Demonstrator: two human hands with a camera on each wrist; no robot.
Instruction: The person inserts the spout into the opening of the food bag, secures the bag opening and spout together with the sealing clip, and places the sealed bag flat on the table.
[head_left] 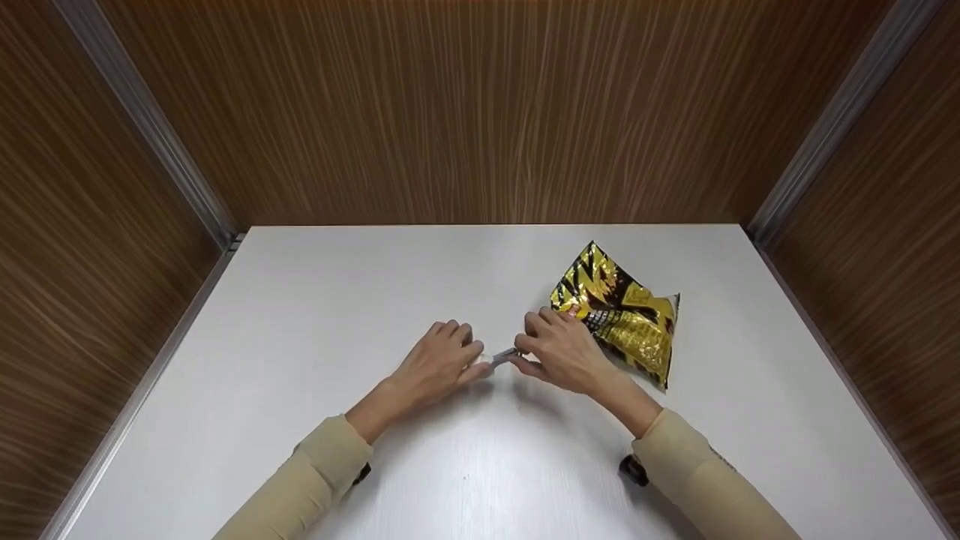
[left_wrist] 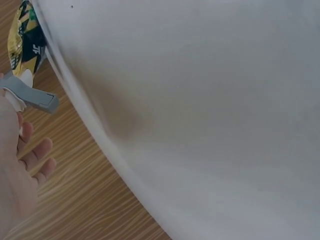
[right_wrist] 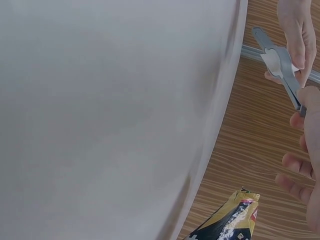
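Left hand (head_left: 439,365) pinches one end of grey clip (head_left: 504,355), fingers curled round it. Right hand (head_left: 564,349) pinches other end, thumb below, fingers above. Clip: slim grey plastic, flat arms, white part at its middle; held between both hands just above white table (head_left: 315,322). Snack bag (head_left: 622,311) lies just behind right hand: glossy crinkled foil, gold and black, small print unreadable. Table smooth, matt. Dark wood-grain walls (head_left: 465,112) on three sides, metal strips at corners. Beige sleeves (head_left: 319,469).
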